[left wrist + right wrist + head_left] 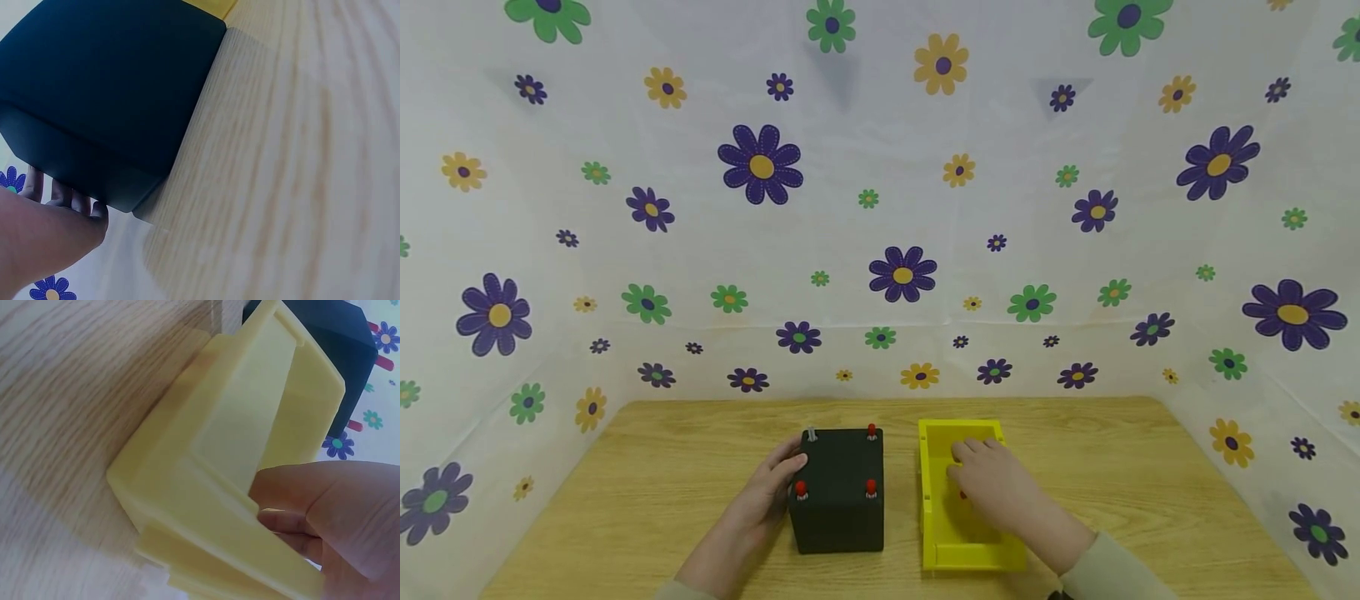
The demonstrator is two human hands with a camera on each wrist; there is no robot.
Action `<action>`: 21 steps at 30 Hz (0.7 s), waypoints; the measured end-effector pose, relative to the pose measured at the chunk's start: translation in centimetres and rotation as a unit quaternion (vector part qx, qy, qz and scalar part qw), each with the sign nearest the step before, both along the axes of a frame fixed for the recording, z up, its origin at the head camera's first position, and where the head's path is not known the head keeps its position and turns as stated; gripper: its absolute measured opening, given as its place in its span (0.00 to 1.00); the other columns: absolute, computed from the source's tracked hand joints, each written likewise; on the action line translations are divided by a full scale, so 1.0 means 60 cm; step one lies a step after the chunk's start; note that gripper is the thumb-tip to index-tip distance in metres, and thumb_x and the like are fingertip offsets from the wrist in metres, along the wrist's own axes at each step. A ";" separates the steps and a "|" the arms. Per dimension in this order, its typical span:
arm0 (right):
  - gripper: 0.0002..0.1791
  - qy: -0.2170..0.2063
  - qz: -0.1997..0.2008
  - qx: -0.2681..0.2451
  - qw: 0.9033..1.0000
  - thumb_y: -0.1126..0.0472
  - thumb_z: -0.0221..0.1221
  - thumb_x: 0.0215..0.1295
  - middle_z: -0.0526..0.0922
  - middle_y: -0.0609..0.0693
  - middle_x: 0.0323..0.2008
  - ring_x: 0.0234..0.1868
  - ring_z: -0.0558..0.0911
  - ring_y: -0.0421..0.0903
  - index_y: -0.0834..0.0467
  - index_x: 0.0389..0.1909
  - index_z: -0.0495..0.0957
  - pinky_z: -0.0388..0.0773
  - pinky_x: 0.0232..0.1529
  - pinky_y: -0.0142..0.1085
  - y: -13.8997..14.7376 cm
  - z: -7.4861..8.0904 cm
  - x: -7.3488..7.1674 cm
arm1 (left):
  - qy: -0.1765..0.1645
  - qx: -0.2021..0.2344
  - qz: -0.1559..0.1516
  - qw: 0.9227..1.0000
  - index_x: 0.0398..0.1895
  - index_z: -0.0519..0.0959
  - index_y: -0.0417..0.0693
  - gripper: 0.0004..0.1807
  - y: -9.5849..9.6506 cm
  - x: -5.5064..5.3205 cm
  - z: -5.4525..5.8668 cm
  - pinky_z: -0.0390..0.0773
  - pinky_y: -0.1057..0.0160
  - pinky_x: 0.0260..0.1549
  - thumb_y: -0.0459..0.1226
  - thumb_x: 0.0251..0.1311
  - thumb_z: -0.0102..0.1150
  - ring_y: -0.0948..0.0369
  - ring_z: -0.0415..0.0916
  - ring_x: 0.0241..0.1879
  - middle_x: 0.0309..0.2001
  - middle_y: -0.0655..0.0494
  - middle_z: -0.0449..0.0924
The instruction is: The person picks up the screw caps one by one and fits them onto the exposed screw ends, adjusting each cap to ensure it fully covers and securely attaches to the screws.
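A black box [838, 467] stands on the table, with short metal posts at its top corners. Three posts carry red caps [871, 487]; the back-left post [812, 434] is bare metal. My left hand [762, 496] grips the box's left side, thumb at the top edge and fingers round the back. In the left wrist view, those fingers lie against the black wall. Just to the right is a yellow bin [928, 517], and my right hand [996, 483] reaches down into it. A small red piece [963, 495] shows beneath that hand. Its fingertips are hidden, so any grasp is unclear.
Both containers sit on a wood-grain table [700, 433], a narrow gap between them. A white flower-print sheet [880, 225] encloses the back and sides. The bin's walls [219, 425] rise around my right hand.
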State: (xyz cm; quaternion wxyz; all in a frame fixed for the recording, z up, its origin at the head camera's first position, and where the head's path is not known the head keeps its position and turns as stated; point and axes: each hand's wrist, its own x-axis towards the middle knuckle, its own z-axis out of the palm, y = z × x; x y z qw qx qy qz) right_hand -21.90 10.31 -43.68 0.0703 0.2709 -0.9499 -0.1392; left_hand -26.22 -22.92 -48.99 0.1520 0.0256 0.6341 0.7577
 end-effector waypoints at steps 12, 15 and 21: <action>0.05 0.027 0.031 0.005 0.999 0.56 0.74 0.65 0.83 0.48 0.43 0.42 0.76 0.46 0.51 0.39 0.87 0.81 0.50 0.40 0.001 0.006 -0.002 | 0.005 0.006 0.000 1.000 0.78 0.64 0.44 0.30 -0.001 0.002 0.000 0.74 0.68 0.58 0.37 0.75 0.53 0.71 0.79 0.54 0.53 0.72 0.81; 0.06 0.041 0.040 0.004 0.998 0.57 0.74 0.64 0.81 0.47 0.40 0.40 0.74 0.45 0.51 0.37 0.86 0.78 0.45 0.38 0.001 0.009 -0.003 | 0.004 0.010 -0.001 1.000 0.76 0.66 0.46 0.28 -0.001 0.002 -0.001 0.74 0.68 0.58 0.37 0.75 0.52 0.70 0.79 0.54 0.53 0.72 0.81; 0.06 0.046 0.041 0.002 0.998 0.57 0.73 0.65 0.81 0.47 0.41 0.41 0.75 0.46 0.51 0.38 0.86 0.78 0.46 0.38 -0.003 0.016 -0.003 | 0.004 0.014 -0.004 1.000 0.78 0.63 0.44 0.29 -0.001 0.000 -0.001 0.75 0.69 0.57 0.37 0.76 0.51 0.70 0.78 0.54 0.53 0.71 0.79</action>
